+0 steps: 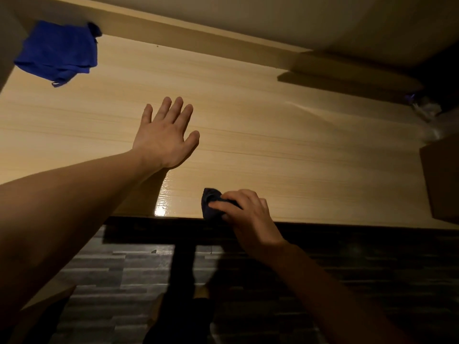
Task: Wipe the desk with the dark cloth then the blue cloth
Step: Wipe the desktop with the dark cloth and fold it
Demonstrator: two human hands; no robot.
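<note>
Fingers (223,207) of right hand (248,214) pinch dark cloth (210,197) at bench (298,145) edge.
Left hand (164,140) spread wide; blue cloth (57,50) well apart, far corner.

Left forearm (74,194): bare, enters from the lower left and reaches forward and to the right, nearly straight through the wrist. Left hand (165,135): palm down, back of hand toward the camera, four fingers straight and slightly fanned, thumb splayed out to the right. It holds nothing.

Right forearm (323,281): bare, enters from the lower right and angles up and to the left. Right hand (248,214): lies nearer the body than the left, knuckles raised, fingers curled leftward and down around a bunched dark cloth (211,202), fingertips pressing on it. The two hands are apart.
</note>
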